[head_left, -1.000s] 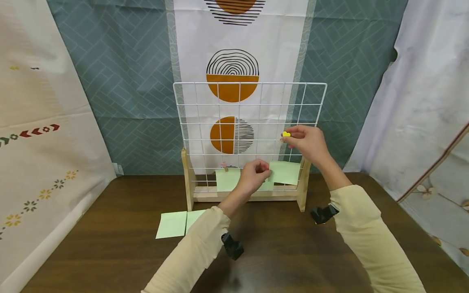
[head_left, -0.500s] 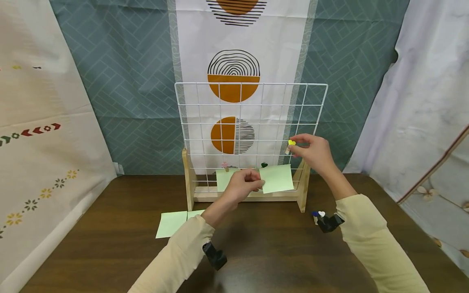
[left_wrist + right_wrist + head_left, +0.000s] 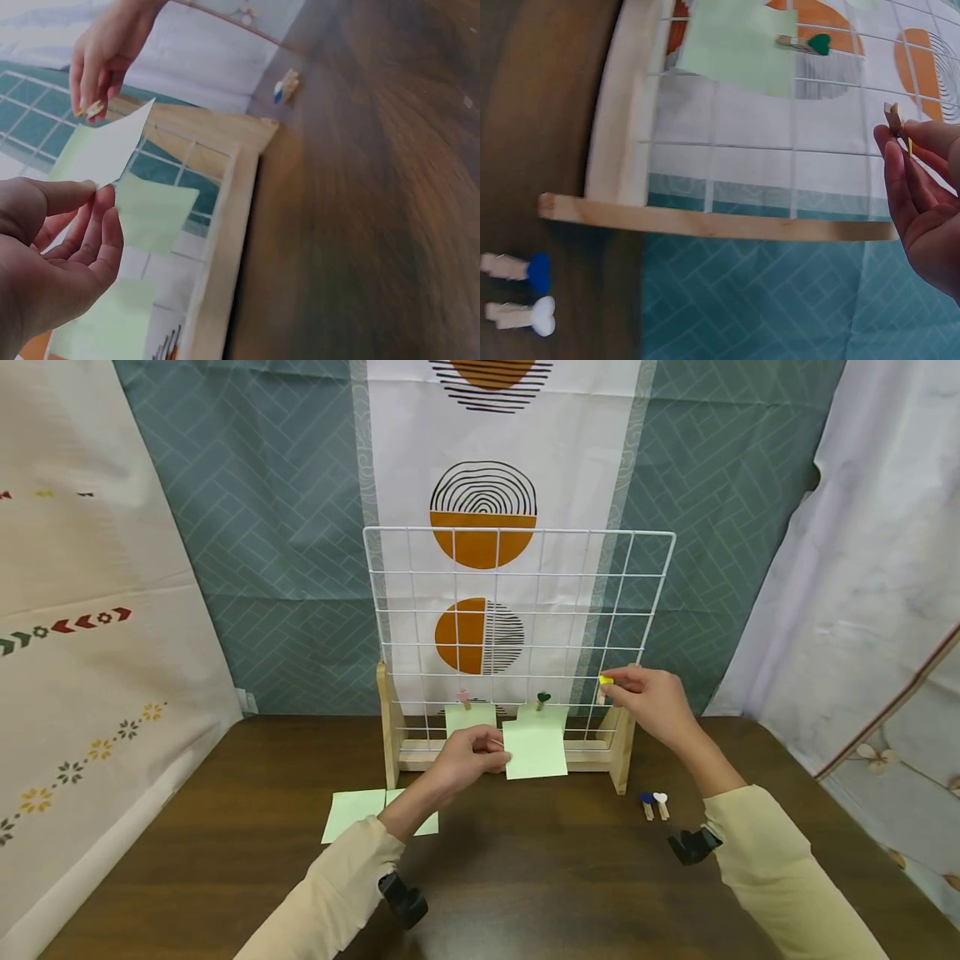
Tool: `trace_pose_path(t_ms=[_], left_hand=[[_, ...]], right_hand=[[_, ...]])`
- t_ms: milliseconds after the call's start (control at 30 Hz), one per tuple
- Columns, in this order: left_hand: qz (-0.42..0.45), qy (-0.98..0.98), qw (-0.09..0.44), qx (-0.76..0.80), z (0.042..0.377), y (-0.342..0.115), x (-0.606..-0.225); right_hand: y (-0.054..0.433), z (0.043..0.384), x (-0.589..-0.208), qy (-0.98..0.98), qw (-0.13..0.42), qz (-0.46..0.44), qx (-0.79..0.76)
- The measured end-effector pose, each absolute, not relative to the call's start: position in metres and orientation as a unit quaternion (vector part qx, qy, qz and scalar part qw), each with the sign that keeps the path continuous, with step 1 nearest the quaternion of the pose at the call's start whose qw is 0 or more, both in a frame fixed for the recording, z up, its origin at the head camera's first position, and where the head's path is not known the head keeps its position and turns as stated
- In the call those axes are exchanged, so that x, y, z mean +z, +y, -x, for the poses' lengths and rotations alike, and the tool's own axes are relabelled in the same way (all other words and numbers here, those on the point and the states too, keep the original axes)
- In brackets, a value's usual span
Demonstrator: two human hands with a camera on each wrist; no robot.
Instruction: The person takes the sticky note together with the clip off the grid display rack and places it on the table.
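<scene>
the left hand pinched a square pale-green paper note by one edge, risking sag, while the right hand pinched a yellow-topped wooden clip.

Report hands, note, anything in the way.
Left hand pinching green note. Right hand pinching yellow-topped clothespin. Green note unclipped; in head view, partly hides clipped note.

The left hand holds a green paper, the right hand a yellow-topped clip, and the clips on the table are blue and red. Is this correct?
One colour is wrong: the right wrist view shows a blue clip and a white clip on the table, none red. What the left hand and right hand hold is correct.
</scene>
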State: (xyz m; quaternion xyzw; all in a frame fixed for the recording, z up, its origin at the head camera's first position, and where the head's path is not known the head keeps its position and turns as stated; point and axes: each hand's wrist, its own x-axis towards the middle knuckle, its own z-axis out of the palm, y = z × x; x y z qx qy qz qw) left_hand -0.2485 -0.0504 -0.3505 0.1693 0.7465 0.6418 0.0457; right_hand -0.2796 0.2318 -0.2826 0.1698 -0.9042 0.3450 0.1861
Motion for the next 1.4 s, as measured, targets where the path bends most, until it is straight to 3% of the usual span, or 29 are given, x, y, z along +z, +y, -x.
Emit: trace_pose_path(t_ms=[500,1400], left_hand=[[-0.135,0.781,0.074,0.605,0.238,-0.083,-0.386],[-0.062,0.840,0.076,0.534,0.237,-0.118,-0.412]], right_hand=[[0.249,0.266,-0.319,-0.913,0.190,-0.175,0.316],[0.310,0.254,-0.365,-0.921,0.070,-0.120,0.364]])
